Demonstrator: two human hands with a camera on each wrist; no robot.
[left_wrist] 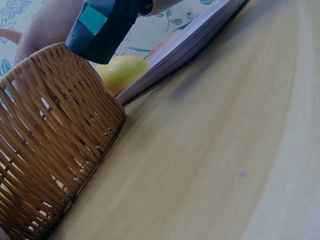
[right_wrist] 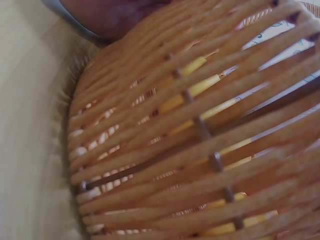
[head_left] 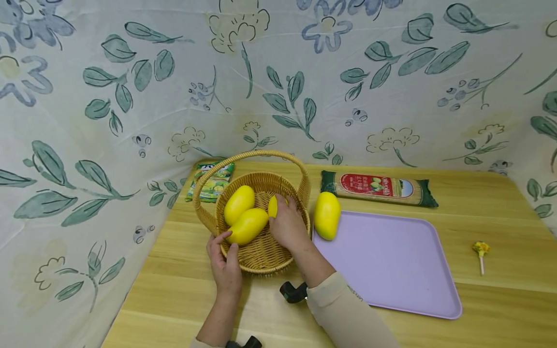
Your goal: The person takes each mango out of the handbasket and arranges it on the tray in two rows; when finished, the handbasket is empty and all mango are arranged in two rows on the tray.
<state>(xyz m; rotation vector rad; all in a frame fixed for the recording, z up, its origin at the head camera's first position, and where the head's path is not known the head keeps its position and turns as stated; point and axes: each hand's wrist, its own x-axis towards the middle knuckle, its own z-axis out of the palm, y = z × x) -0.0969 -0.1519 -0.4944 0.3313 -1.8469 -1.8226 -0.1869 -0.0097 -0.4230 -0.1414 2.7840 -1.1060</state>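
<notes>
A round wicker basket (head_left: 263, 258) with a tall arched handle stands on the table. Two yellow mangoes, an upper mango (head_left: 239, 205) and a lower mango (head_left: 249, 227), lie on its left side. My right hand (head_left: 288, 226) reaches inside with fingers curled over a third mango (head_left: 272, 207), mostly hidden by the hand. At the front left, my left hand (head_left: 226, 266) holds the basket's rim, a fingertip reaching over it by the lower mango. In the left wrist view, the woven basket wall (left_wrist: 55, 120) fills the left side; the right wrist view shows wickerwork (right_wrist: 165, 145) up close.
Right of the basket, another mango (head_left: 327, 216) lies at the corner of a lilac tray (head_left: 391, 261). Behind the tray is a pasta packet (head_left: 378, 188); a green packet (head_left: 213, 181) lies behind the basket. A wrapped lollipop (head_left: 481, 251) sits far right. Patterned cloth (head_left: 296, 96) hangs behind.
</notes>
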